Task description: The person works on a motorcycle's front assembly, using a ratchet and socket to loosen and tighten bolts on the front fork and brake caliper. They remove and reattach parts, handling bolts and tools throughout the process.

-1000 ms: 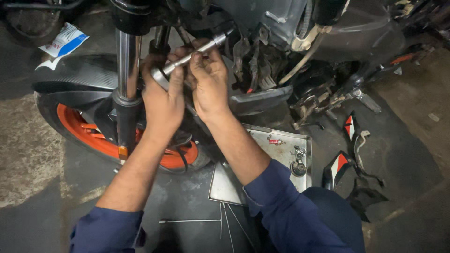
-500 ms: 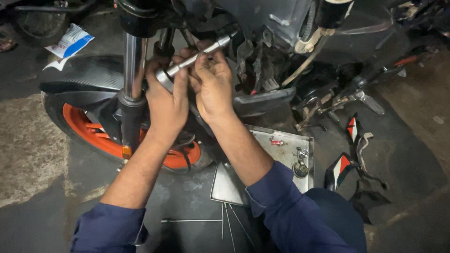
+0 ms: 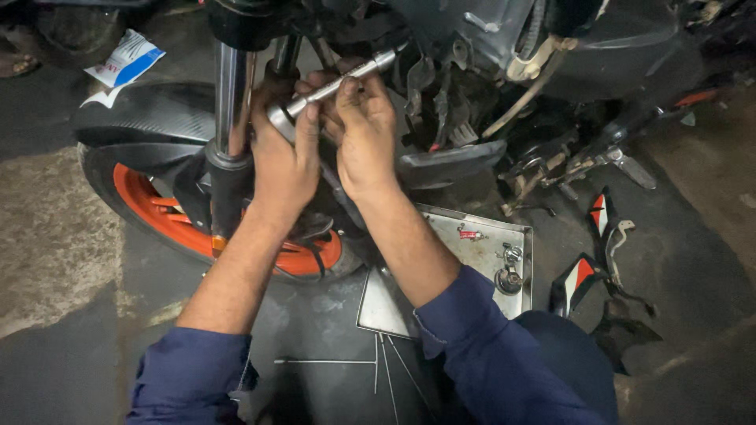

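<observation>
Both my hands are raised against the front of a motorcycle [image 3: 504, 47], just right of its fork leg [image 3: 228, 134]. A long silver socket wrench [image 3: 346, 79] lies slanted across them, its far end pointing up and right. My left hand [image 3: 279, 157] grips the wrench's lower end, thumb laid over it. My right hand [image 3: 362, 134] pinches the shaft a little higher with its fingertips. The part the tool sits on is hidden behind my hands. Below them is the front wheel with an orange rim [image 3: 157, 212] and a black mudguard [image 3: 142, 118].
A shallow metal tray [image 3: 472, 260] with small bolts and a fitting lies on the floor under my right forearm. Thin metal rods [image 3: 331, 362] lie near my knees. Red, white and black fairing pieces [image 3: 591, 267] rest at right. A crumpled white and blue packet [image 3: 126, 59] sits at upper left.
My hands and the wrench have stayed in almost the same place against the motorcycle. My right hand's fingers have shifted slightly along the shaft.
</observation>
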